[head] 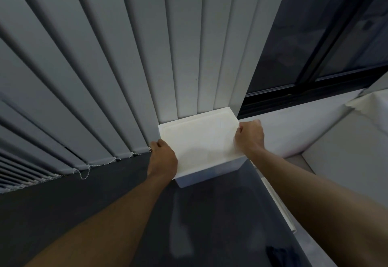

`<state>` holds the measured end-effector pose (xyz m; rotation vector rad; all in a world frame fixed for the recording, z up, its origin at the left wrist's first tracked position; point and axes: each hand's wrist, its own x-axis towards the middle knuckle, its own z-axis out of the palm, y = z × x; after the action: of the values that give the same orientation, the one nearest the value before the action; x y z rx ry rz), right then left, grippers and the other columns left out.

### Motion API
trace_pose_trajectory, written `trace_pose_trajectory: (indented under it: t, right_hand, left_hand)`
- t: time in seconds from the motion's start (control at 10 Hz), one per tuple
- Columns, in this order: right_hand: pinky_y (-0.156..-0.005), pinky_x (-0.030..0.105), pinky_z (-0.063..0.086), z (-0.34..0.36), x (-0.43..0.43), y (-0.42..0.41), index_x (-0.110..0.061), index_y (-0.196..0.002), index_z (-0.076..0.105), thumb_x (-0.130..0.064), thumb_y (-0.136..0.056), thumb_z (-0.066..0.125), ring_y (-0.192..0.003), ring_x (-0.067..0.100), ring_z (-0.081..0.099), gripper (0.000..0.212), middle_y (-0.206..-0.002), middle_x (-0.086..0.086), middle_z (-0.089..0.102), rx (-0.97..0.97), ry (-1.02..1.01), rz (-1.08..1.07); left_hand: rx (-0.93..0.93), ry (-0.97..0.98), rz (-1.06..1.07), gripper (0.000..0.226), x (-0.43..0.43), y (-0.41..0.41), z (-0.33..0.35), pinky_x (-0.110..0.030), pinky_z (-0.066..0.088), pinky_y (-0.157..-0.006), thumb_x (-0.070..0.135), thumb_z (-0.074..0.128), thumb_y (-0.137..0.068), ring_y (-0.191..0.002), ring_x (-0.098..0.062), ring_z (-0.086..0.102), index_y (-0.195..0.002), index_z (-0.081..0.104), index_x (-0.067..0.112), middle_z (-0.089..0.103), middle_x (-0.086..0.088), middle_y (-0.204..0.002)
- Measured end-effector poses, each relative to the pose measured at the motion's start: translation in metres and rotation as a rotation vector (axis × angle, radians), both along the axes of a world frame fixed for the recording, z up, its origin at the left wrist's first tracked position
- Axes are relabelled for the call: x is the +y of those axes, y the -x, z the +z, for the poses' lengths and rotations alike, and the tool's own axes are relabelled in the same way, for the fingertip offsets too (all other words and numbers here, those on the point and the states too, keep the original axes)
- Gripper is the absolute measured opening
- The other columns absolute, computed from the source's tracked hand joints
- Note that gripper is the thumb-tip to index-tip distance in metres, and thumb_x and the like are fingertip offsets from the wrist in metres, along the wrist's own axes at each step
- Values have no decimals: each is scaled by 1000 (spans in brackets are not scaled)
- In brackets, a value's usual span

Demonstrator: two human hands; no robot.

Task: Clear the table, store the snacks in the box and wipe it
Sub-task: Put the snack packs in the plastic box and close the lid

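A white lidded box (199, 143) stands at the far end of a dark glossy table (210, 214), close against the vertical blinds. My left hand (162, 158) grips the box's near-left corner, fingers curled over the lid edge. My right hand (249, 135) clasps the lid's right edge. The lid lies flat on the box, so what is inside is hidden. No snacks are in sight.
Grey vertical blinds (126, 67) with a bead chain (84, 174) hang behind and to the left. A dark window (325, 36) and white sill (294, 124) sit at the right. A dark cloth-like thing (281, 256) lies at the table's near edge.
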<state>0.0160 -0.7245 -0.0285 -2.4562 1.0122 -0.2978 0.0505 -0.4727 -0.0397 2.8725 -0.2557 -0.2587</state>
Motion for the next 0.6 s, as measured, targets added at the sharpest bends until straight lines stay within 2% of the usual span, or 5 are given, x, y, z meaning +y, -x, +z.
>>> trace_pose_trajectory:
  t: [0.1, 0.2, 0.3, 0.4, 0.6]
  right_hand:
    - [-88, 43, 52, 0, 5, 0, 0, -104, 65, -8, -95, 44, -98, 32, 54, 24, -111, 14, 49, 22, 51, 63]
    - [-104, 48, 41, -3, 15, 8, -4, -141, 40, -15, -101, 38, -126, 36, 45, 42, -143, 16, 41, 53, 81, 174]
    - [-114, 46, 32, -13, 15, 8, -15, -156, 14, -42, -104, 23, -147, 31, 25, 59, -165, 7, 14, 164, 309, 351]
    - [-121, 48, 19, -17, 8, 0, -15, -157, 9, -58, -100, 13, -152, 31, 8, 71, -167, 5, 3, 285, 387, 470]
    - [-123, 48, 11, -21, 16, -8, -15, -158, 5, -71, -93, 6, -153, 33, 1, 86, -167, 8, 2, 307, 404, 502]
  left_hand:
    - [29, 148, 114, 41, -4, 1, 3, -34, 42, -81, 2, 34, -95, -111, -36, 53, -135, 34, -5, 40, -21, -129]
    - [-116, 26, -47, 63, -4, 1, -5, -36, 36, -109, 1, 33, -92, -143, -39, 29, -151, 9, -9, 18, -27, -154]
    - [-69, 14, -172, 67, -6, -5, -4, -39, 8, -124, 7, 28, -98, -153, -32, -6, -154, -8, -3, -7, -20, -165]
    - [-82, -63, -217, 73, -6, -5, -9, -43, 10, -125, 45, 21, -103, -153, -30, -7, -155, 1, -3, 0, -17, -166]
    - [-214, -144, -273, 75, -9, -20, 0, -45, 25, -118, 60, 17, -94, -138, -35, 31, -133, 43, 1, 44, -18, -141]
